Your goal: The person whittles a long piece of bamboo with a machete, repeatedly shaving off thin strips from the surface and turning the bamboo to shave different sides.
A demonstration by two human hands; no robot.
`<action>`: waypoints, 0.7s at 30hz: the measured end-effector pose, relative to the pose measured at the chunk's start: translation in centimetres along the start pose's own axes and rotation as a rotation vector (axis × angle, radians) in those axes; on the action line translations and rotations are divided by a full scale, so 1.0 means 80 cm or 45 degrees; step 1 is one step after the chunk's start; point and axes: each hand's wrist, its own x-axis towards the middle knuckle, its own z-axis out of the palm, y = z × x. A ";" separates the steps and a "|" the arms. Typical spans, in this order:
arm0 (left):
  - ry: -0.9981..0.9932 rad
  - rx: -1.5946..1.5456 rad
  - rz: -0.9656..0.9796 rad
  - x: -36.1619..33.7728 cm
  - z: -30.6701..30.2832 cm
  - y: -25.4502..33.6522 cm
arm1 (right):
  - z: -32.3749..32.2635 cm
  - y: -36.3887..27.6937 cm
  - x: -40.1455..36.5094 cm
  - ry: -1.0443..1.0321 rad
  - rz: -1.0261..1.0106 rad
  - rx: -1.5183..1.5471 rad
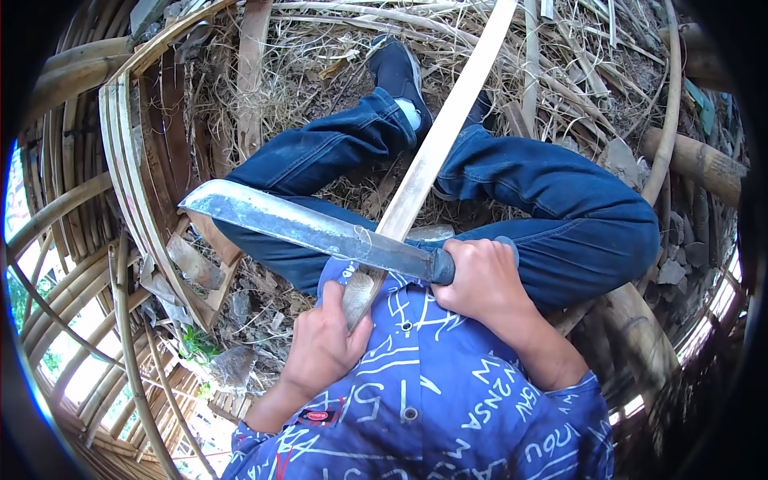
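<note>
My right hand [484,280] is closed round the dark handle of a machete [280,222], whose wide worn blade points to the left. Under the blade runs a long pale bamboo strip [444,132], reaching from my lap out past my feet. My left hand [324,340] grips the near end of this strip, thumb and fingers on either side of it. The blade lies across the strip just beyond my left hand. Part of the strip is hidden beneath the machete.
My bent legs [560,204] in jeans frame the work. Fibrous shavings [312,48] cover the ground ahead. Split bamboo strips [132,172] lean at the left, beside a bamboo slat wall [76,296]. Thick bamboo poles [704,164] and broken stones [672,270] lie at the right.
</note>
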 end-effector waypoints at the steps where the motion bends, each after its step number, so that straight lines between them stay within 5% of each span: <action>1: 0.007 0.008 0.011 0.000 0.000 0.000 | 0.001 0.001 0.000 0.008 0.003 -0.010; 21: -0.005 0.024 -0.042 -0.003 0.000 -0.006 | -0.028 0.051 0.043 0.359 0.208 -0.208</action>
